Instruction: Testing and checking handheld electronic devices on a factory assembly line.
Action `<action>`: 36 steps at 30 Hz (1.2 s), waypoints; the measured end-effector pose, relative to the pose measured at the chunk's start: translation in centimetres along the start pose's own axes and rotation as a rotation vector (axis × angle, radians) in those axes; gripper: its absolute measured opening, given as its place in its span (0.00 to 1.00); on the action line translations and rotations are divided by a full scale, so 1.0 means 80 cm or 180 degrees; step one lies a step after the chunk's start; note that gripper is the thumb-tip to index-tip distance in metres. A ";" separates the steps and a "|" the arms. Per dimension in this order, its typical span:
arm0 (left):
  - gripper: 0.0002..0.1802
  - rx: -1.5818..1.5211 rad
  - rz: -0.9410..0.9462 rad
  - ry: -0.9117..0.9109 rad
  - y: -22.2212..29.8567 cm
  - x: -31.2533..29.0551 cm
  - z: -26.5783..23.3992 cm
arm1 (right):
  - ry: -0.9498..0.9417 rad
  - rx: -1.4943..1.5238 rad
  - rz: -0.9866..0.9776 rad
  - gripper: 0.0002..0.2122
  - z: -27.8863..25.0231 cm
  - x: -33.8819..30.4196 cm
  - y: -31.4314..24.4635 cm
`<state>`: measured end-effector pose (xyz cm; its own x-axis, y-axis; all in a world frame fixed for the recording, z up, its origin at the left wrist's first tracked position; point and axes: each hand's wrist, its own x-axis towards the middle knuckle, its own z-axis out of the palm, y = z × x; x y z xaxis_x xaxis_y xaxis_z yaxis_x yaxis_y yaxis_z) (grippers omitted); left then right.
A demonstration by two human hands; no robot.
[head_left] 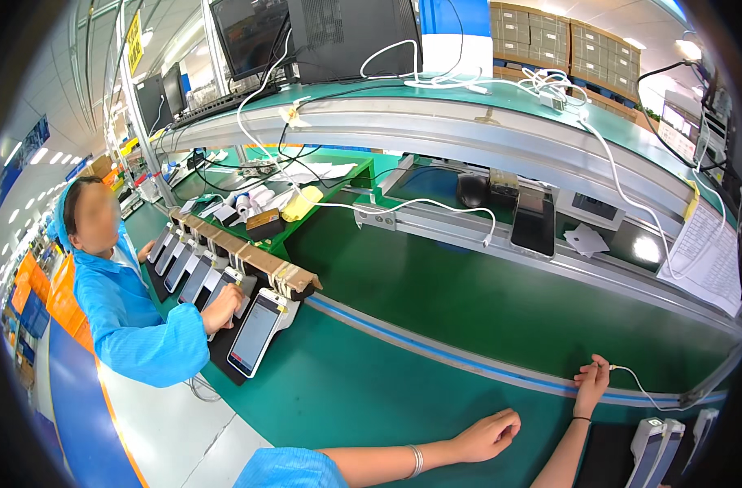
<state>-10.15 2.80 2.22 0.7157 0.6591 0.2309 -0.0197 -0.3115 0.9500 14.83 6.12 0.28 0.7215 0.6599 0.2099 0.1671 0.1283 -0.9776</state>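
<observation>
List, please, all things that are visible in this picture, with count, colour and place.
Table: one, green, middle
Upper shelf: one, green with silver edge, above the table
Monitor: one, black, on the upper shelf
Keyboard: one, black, near the monitor
Handheld devices: at least five, white-edged, row at left
More devices: at least three, white and grey, lower right
Phone: one, black, beneath the upper shelf
Mouse: one, black, left of the phone
Cables: several, white and black, around the upper shelf
Cartons: many, brownish, behind
Co-worker: one, blue clothing, left
Small clutter: uncountable
Left hand: one, silver bracelet, over the table
Right hand: one, black wristband, a cable end at it
</observation>
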 end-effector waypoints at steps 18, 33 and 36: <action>0.06 0.0128 -0.0074 -0.0086 0.004 -0.001 0.000 | -0.0052 -0.0070 0.0001 0.08 -0.001 -0.001 0.000; 0.06 0.0094 -0.0058 -0.0109 0.000 0.000 0.001 | 0.0028 -0.0074 0.0008 0.08 -0.001 0.001 0.002; 0.06 0.0098 -0.0013 -0.0081 -0.001 0.000 0.001 | 0.0002 -0.0090 0.0023 0.08 -0.001 0.001 0.001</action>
<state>-10.06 2.75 2.14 0.7333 0.6428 0.2214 0.0045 -0.3302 0.9439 14.98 6.10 0.19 0.7231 0.6603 0.2028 0.1808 0.1025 -0.9782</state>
